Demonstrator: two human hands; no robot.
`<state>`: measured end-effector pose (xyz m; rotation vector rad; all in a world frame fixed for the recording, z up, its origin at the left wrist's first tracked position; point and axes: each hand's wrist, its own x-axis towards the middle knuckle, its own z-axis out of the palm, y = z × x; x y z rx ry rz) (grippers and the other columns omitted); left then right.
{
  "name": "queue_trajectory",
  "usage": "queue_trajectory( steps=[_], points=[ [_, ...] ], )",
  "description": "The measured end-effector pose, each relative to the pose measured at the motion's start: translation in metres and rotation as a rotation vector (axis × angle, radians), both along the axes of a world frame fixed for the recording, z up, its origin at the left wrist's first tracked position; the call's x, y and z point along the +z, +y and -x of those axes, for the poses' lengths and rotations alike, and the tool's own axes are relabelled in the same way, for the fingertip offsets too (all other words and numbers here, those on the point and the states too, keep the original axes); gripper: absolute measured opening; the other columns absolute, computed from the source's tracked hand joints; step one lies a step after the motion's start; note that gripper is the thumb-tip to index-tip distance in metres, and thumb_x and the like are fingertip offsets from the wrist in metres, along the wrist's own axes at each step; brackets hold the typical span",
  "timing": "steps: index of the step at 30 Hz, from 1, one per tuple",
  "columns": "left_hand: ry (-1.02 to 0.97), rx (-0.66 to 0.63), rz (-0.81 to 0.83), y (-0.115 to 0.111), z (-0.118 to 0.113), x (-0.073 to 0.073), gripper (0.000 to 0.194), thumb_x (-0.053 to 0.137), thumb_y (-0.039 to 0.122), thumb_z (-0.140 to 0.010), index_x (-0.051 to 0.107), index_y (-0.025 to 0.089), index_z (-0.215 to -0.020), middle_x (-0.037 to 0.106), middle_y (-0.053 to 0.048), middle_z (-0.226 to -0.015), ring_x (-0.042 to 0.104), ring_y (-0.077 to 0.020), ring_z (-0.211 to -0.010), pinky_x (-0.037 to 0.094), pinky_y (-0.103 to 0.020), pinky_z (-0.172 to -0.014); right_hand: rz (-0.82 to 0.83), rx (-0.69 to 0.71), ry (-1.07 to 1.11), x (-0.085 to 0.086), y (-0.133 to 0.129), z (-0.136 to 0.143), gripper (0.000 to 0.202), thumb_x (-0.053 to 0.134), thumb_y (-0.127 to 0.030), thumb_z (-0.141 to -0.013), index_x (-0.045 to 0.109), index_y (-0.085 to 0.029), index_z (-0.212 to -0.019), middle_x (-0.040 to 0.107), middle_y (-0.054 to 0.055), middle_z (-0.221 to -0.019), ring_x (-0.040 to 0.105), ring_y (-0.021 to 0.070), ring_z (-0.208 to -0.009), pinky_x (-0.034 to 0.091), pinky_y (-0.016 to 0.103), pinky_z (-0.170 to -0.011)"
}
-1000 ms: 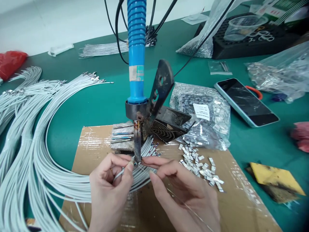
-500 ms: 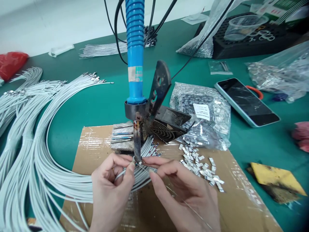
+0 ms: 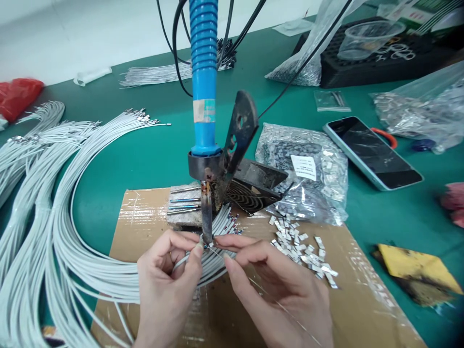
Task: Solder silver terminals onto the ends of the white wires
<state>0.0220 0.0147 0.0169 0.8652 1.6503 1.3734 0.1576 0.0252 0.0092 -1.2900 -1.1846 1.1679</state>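
Note:
A soldering iron with a blue handle (image 3: 203, 72) is fixed upright, and its dark tip (image 3: 207, 227) points down between my hands. My left hand (image 3: 170, 280) pinches the end of a white cable (image 3: 181, 261) right beside the tip. Between thumb and fingers, my right hand (image 3: 279, 290) holds a thin solder wire (image 3: 297, 323). The wire's upper end reaches a tiny shiny metal piece (image 3: 210, 245) under the tip. Fingers partly hide the cable end. Behind my hands, several white cables with dark ends lie on a cardboard sheet (image 3: 137, 217).
Small metal tabs (image 3: 300, 246) lie scattered on the right of the cardboard. Behind them is a labelled plastic bag (image 3: 302, 140), with a phone (image 3: 373, 152) beside it. A yellow sponge (image 3: 418, 266) sits at the right. Bundled white cables (image 3: 39, 241) spread along the left. A black holder (image 3: 250, 186) flanks the iron.
Both hands stay in place at the iron's tip with the cable and solder wire. Only a very slight shift of the whole view shows.

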Motion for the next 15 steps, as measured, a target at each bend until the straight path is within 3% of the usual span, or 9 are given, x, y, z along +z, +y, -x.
queue_trajectory(
  steps=[3, 9, 15],
  points=[
    [-0.018, 0.075, -0.013, 0.0001, -0.0001, 0.0001, 0.016, 0.08, 0.008, -0.073, 0.073, 0.019, -0.064, 0.078, 0.0, -0.073, 0.063, -0.0085, -0.057, 0.045, -0.012, -0.049, -0.006, 0.0, 0.004, -0.0001, 0.0002, -0.0001, 0.019, 0.074, -0.021, -0.085, 0.068, -0.026, -0.067, 0.085, 0.001, -0.099, 0.082, 0.0195, -0.086, 0.063, 0.026, -0.079],
    [0.042, -0.05, 0.015, 0.001, 0.0055, 0.0007, 0.015, 0.081, 0.007, -0.072, 0.074, 0.019, -0.065, 0.079, -0.003, -0.075, 0.067, -0.0124, -0.058, 0.049, -0.016, -0.049, 0.017, 0.0, -0.018, 0.0013, 0.0009, -0.0004, 0.02, 0.074, -0.024, -0.085, 0.067, -0.026, -0.066, 0.085, 0.002, -0.098, 0.081, 0.0204, -0.084, 0.063, 0.028, -0.08],
    [-0.008, 0.072, 0.01, 0.0, -0.0011, 0.0027, 0.015, 0.082, 0.011, -0.07, 0.072, 0.019, -0.063, 0.077, -0.001, -0.072, 0.064, -0.0117, -0.058, 0.047, -0.016, -0.049, 0.004, 0.024, -0.001, 0.0014, 0.0014, -0.0017, 0.019, 0.075, -0.022, -0.085, 0.069, -0.026, -0.067, 0.086, 0.003, -0.097, 0.082, 0.0212, -0.084, 0.064, 0.029, -0.08]
  ],
)
